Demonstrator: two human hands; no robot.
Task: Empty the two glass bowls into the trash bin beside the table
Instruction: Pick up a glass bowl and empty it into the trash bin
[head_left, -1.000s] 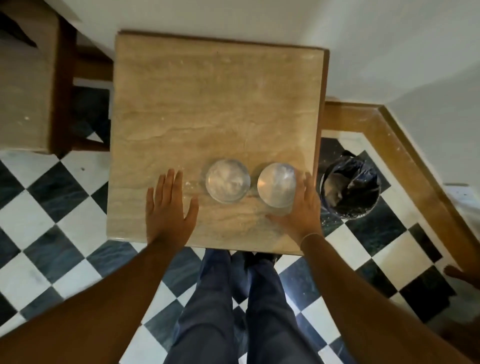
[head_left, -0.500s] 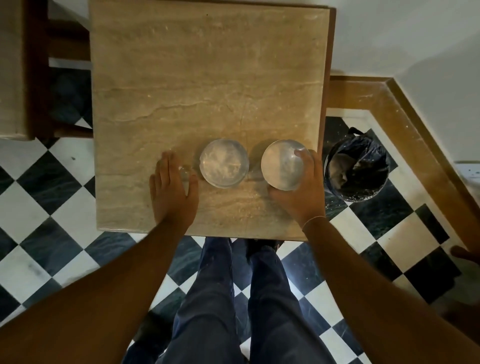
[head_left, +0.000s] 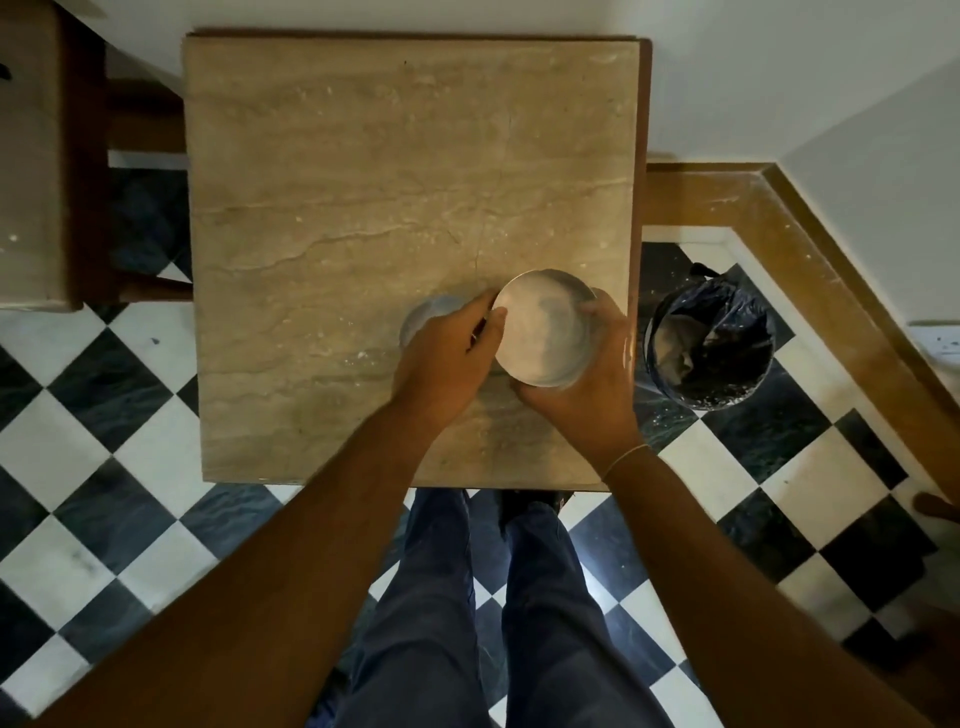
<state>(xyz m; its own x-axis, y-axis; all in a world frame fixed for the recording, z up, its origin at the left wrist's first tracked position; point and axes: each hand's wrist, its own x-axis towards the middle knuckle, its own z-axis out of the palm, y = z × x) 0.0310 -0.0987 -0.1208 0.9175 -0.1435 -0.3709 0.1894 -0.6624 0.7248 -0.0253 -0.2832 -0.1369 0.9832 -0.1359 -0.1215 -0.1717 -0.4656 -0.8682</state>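
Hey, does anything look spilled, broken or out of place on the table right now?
Nothing broken. Only pale specks dust the table near the held glass bowl; the second bowl sits upright.

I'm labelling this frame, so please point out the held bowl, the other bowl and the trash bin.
Held bowl (head_left: 543, 327), head view, pale inside.
Other bowl (head_left: 428, 312), head view, visible rim left of hand.
Trash bin (head_left: 727, 322), head view, dark liner.

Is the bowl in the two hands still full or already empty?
Still full, it seems: the bowl shows pale whitish contents, held level over the table by the left hand and right hand.
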